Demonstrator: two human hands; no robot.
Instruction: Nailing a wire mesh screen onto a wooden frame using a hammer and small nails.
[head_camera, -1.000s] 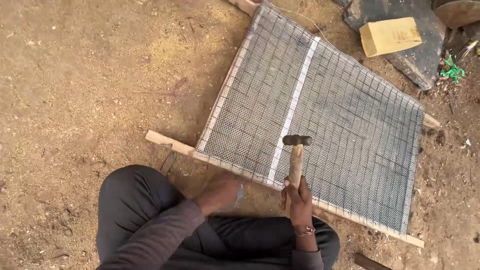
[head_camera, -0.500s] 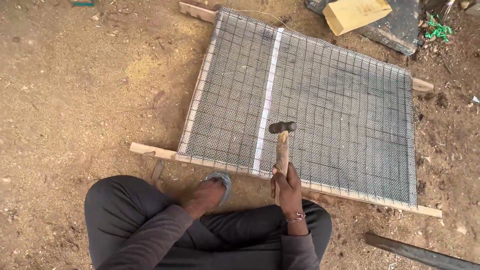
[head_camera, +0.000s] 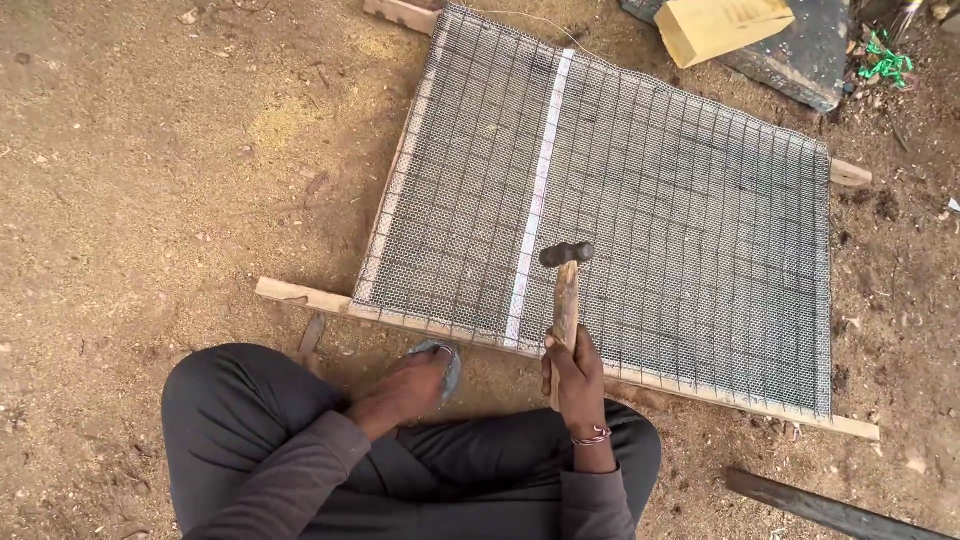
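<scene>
Hammer (head_camera: 566, 268) upright in right hand (head_camera: 574, 375) grip, handle base hidden, left hand (head_camera: 408, 385) grip unclear near mesh frame (head_camera: 600, 215)

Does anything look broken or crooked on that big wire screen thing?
Nothing looks broken. The wire mesh lies flat on its wooden frame, though the frame's slat ends stick out unevenly past the corners. The right hand holds a hammer upright over it.
</scene>
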